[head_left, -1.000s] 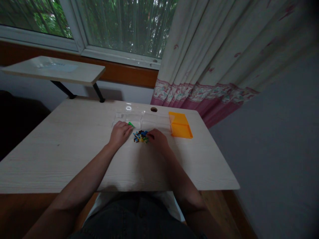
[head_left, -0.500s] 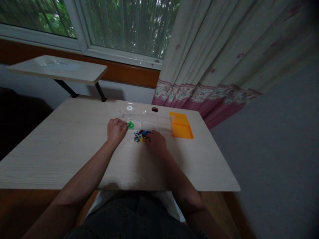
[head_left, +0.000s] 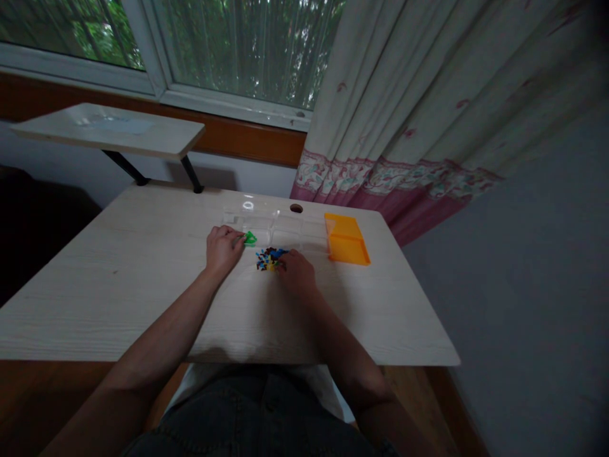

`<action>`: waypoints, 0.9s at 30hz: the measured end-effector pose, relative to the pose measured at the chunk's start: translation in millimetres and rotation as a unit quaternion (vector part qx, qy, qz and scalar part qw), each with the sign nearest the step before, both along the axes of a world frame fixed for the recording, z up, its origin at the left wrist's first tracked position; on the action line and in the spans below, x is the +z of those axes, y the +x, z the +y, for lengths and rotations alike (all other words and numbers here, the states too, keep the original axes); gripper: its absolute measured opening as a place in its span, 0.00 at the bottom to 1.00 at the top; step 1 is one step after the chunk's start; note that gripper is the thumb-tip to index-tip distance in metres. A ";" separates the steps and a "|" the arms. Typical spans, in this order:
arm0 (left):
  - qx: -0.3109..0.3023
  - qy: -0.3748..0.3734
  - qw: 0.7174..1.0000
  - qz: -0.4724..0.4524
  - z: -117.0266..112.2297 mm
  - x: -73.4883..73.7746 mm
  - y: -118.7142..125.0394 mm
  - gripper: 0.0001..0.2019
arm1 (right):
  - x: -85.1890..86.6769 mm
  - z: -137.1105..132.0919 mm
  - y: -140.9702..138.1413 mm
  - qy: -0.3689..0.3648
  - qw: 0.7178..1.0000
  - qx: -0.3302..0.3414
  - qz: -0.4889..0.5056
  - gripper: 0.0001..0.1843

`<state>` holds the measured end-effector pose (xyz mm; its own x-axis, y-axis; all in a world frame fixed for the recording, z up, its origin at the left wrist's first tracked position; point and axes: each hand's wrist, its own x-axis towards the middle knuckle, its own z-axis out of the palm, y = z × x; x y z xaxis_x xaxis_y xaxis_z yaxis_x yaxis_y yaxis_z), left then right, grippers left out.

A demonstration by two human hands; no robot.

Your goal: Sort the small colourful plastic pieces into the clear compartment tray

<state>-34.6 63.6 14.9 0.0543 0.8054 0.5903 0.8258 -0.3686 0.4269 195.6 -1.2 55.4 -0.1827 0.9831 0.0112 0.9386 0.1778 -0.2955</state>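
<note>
A small heap of loose plastic pieces, blue, dark brown and yellow, lies on the table. At its right edge is my right hand, fingers curled down into the pieces; its fingertips are partly hidden. My left hand rests at the near left corner of a clear compartment box, with thumb and fingers brought together. Right by those fingertips are green pieces, seemingly in the box's near left compartment. Whether the left fingers grip the box wall or a piece is too small to tell.
An orange tray-like lid lies at the box's right end. Behind the box is a round cable hole in the pale wooden table. A raised shelf on black legs stands at the back left. A curtain hangs behind.
Both hands stay almost where they were. The right fingers have shifted slightly within the edge of the heap; the view has moved a little.
</note>
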 end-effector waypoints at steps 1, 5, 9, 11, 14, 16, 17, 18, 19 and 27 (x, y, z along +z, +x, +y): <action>0.001 -0.002 1.000 0.003 0.1 -0.2 -0.1 0.13 | 0.3 0.0 0.1 -0.001 1.000 -0.001 0.006 0.09; 0.003 -0.005 1.000 0.006 0.0 -0.4 -0.2 0.13 | -0.3 0.6 0.6 0.001 1.000 -0.007 0.029 0.09; -0.005 -0.004 1.000 -0.007 -2.0 2.3 1.3 0.14 | -2.5 2.4 0.4 -0.010 0.999 -0.014 0.044 0.09; -0.009 -0.006 1.000 -0.006 -3.3 4.1 2.5 0.14 | -2.9 2.7 0.2 -0.015 0.999 -0.017 0.048 0.09; -0.016 0.000 1.000 0.003 -4.4 5.7 4.0 0.13 | -3.3 2.9 0.8 -0.016 0.998 -0.014 0.058 0.09; -0.028 0.009 1.000 0.003 -5.0 5.9 5.0 0.13 | -3.9 3.6 1.9 -0.018 0.998 -0.010 0.064 0.08; -0.038 0.011 0.999 0.002 -5.5 6.0 5.7 0.12 | -4.2 4.2 2.6 -0.020 0.998 -0.010 0.067 0.08; -0.053 0.011 0.999 0.000 -6.2 6.3 6.7 0.12 | -4.5 4.9 3.3 -0.024 0.997 -0.012 0.068 0.08; -0.070 0.011 0.997 -0.002 -7.3 6.7 8.0 0.12 | -4.8 5.7 4.0 -0.028 0.997 -0.014 0.070 0.08; -0.247 -0.035 0.968 0.043 -20.7 13.0 25.5 0.12 | -3.6 13.5 13.7 -0.044 0.992 -0.024 0.120 0.08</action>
<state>-9.1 42.9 28.0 0.4887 0.7069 0.5114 0.5903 -0.6995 0.4027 209.3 12.3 51.8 -0.1384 0.9897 -0.0374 0.8464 0.0986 -0.5233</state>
